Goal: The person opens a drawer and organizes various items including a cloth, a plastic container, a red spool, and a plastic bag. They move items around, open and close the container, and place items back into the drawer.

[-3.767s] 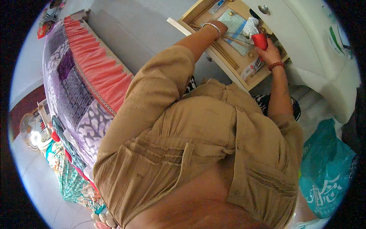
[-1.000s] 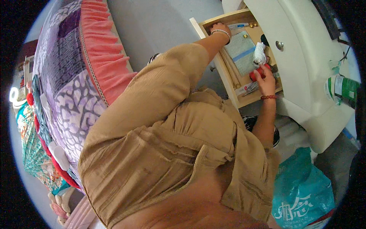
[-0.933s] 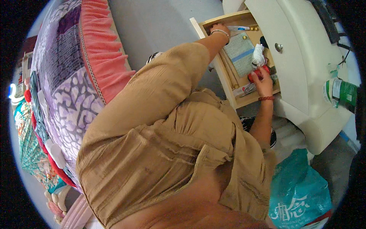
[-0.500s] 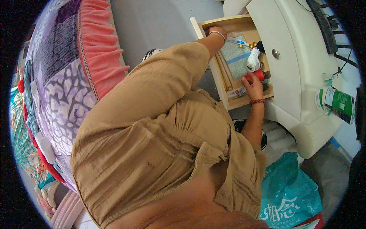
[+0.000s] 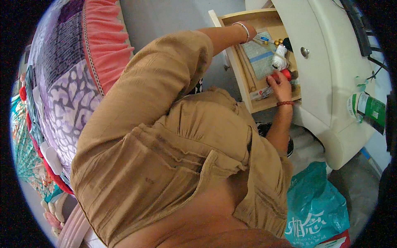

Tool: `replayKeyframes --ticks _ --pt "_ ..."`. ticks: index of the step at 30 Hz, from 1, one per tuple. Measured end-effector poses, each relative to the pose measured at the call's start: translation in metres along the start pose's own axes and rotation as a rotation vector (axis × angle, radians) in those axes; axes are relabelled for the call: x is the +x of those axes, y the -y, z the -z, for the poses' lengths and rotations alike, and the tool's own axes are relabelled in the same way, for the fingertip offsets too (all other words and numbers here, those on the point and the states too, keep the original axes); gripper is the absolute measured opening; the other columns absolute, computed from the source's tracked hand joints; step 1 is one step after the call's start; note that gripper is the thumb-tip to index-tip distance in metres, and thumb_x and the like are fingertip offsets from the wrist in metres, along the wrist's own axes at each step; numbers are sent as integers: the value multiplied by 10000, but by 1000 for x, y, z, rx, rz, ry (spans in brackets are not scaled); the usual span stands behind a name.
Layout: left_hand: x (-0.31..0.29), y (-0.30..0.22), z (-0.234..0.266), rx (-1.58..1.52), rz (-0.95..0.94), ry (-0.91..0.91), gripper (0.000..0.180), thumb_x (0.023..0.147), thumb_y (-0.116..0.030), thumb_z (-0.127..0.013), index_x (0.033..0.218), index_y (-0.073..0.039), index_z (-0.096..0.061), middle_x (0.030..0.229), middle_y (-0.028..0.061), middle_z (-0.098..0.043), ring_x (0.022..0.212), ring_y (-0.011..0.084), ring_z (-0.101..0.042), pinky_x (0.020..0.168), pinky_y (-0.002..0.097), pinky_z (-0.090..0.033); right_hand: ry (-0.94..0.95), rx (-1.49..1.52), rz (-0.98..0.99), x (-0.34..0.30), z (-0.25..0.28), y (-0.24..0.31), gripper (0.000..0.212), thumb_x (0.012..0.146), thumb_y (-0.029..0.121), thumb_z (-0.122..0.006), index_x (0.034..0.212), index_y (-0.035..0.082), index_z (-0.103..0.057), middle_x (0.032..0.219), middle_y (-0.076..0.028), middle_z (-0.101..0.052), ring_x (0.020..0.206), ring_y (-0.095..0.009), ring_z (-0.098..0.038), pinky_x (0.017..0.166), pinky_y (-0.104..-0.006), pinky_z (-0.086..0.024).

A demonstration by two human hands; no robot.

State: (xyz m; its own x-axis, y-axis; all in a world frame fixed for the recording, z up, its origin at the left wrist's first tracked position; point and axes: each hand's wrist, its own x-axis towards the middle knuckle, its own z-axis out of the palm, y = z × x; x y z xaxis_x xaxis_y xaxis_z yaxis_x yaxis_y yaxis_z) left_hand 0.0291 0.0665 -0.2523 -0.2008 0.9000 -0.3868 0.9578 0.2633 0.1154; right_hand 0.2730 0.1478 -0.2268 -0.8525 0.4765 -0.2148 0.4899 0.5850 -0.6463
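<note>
A pale wooden drawer (image 5: 256, 108) stands pulled out of a cream cabinet. My left hand (image 5: 250, 29), with a silvery bangle at its wrist, reaches into its far side, beside a slim clear-and-blue tube (image 5: 264, 39); its fingers are mostly hidden. My right hand (image 5: 282, 88), wearing a reddish bead bracelet, is at the near side, its fingers closed on a red thread spool (image 5: 285, 75). Just beyond the spool lies a bundle of white thread (image 5: 279, 60). A grey-green checked sheet with a blue band (image 5: 257, 61) covers the drawer's middle.
Gold beads (image 5: 278, 42), thin wooden sticks (image 5: 245, 68) and a clear packet (image 5: 261, 93) also lie in the drawer. The cream cabinet (image 5: 318, 74) has a round knob. A green-and-white container (image 5: 369, 108) stands at right, a teal plastic bag (image 5: 316, 198) below. A purple-covered bed (image 5: 72, 89) is at left.
My left hand has moved rightward over the drawer, toward the slim tube. My right hand stays at the red spool. The whole view has shifted slightly.
</note>
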Motion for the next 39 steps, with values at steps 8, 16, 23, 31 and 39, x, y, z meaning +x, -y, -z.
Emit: replayKeyframes --ticks 8,16,23,31,39 --pt "11 12 -17 77 -163 135 159 667 -100 -502 815 -80 -560 815 106 -570 809 272 -543 671 355 -445 -76 157 -129 1 8 -12 409 690 298 -569 988 26 -503 901 -146 -550 807 -250 -538 713 -316 -410" --pt "2 7 -18 157 -121 178 179 648 -77 -521 809 -34 -587 861 134 -568 796 269 -552 671 348 -441 198 -104 -54 1 -16 13 409 703 294 -546 1004 21 -500 844 -178 -557 767 -276 -545 676 -329 -420" --pt "-9 -4 2 40 4 240 211 659 -80 -543 855 -12 -583 946 138 -543 845 253 -539 693 348 -433 368 38 -101 -2 -33 -5 419 697 279 -560 1010 8 -494 813 -196 -559 713 -273 -560 648 -317 -436" --pt "8 -9 -13 -160 143 -120 356 673 -109 -526 1025 -83 -482 1043 128 -472 940 273 -478 751 349 -414 348 -17 -120 0 -22 6 354 708 241 -535 996 36 -507 826 -179 -560 749 -274 -553 654 -332 -437" --pt "18 -28 -26 -112 148 -59 399 671 -129 -517 1066 -131 -468 1178 70 -353 1062 253 -373 815 428 -362 466 -74 90 -9 -56 15 260 754 148 -495 982 23 -511 800 -121 -565 694 -189 -547 617 -278 -430"
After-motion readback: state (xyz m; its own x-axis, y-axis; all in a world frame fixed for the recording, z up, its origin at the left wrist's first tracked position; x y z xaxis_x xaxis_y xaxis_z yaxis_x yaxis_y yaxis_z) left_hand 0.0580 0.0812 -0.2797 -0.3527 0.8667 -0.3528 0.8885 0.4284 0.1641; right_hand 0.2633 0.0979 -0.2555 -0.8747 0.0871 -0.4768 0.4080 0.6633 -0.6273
